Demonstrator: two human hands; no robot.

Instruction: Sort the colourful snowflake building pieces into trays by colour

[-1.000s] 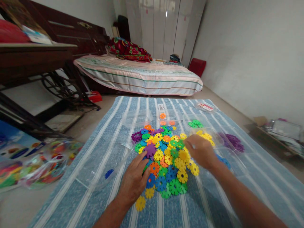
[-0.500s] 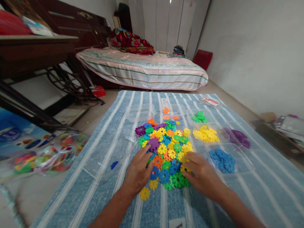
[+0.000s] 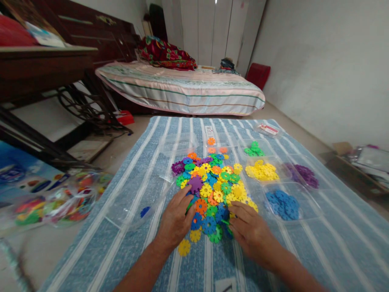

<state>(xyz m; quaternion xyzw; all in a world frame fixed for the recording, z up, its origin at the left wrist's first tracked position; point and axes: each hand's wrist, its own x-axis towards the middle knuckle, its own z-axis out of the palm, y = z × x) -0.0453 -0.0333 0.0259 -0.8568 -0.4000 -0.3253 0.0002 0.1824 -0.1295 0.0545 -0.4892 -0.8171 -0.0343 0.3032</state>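
Note:
A heap of colourful plastic snowflake discs [image 3: 218,196] lies on the cloth-covered table. My left hand [image 3: 174,219] rests at the heap's left edge, with a green disc [image 3: 190,203] tilted between thumb and fingers. A purple disc [image 3: 196,184] lies at its fingertips. My right hand [image 3: 251,231], on the heap's near right side, pinches another green disc [image 3: 225,222], seen nearly edge-on and partly covered by the fingers. Yellow discs [image 3: 238,190] lie just beyond that hand. Two yellow discs [image 3: 184,247] lie loose at the near edge.
Clear trays on the right hold blue discs [image 3: 282,205], yellow discs [image 3: 263,171], purple discs [image 3: 304,175] and green discs [image 3: 254,149]. Orange discs [image 3: 211,141] are in a back tray. A clear lid [image 3: 130,207] lies left with a dark blue piece. A bed [image 3: 182,87] stands beyond.
My right hand has moved slightly left and nearer, and a green disc from the heap's near edge is now tilted up in its fingers. My left hand stays nearly in place.

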